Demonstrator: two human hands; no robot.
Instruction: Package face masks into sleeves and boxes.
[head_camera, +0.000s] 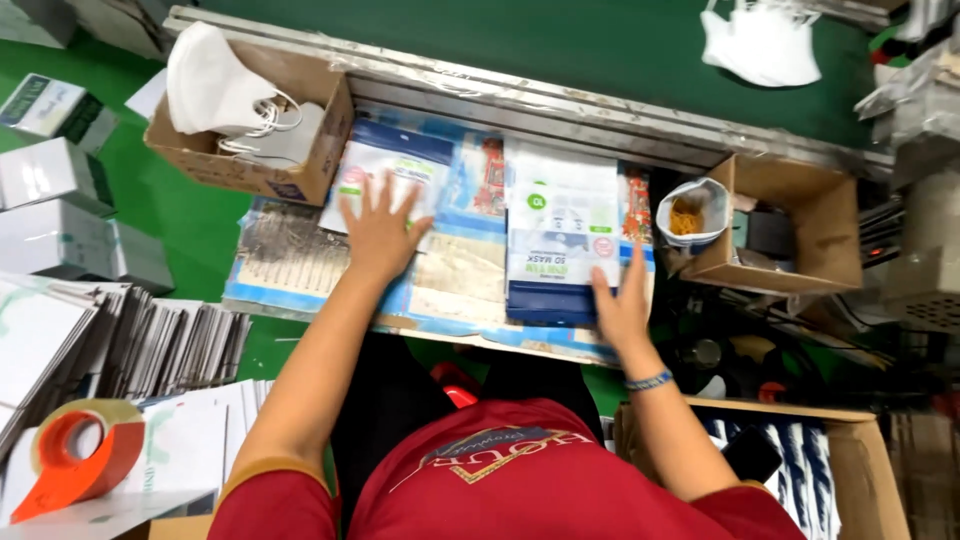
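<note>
A white and blue mask pouch (560, 240) lies flat in the middle of the work board (300, 265), its blue end toward the person. The right hand (622, 305) rests open against the pouch's lower right corner, fingers spread, gripping nothing. A second pouch (395, 170) lies further left, partly under the left hand (380, 232), which presses flat on it with fingers splayed and closes on nothing. Behind that hand sits a cardboard box (290, 165) holding white face masks (215, 90). To the right of the first pouch stands a small bag of rubber bands (688, 215) beside another open cardboard box (810, 230). A tape dispenser (75, 460) lies at the lower left, near stacks of flattened cartons (150, 335).
</note>
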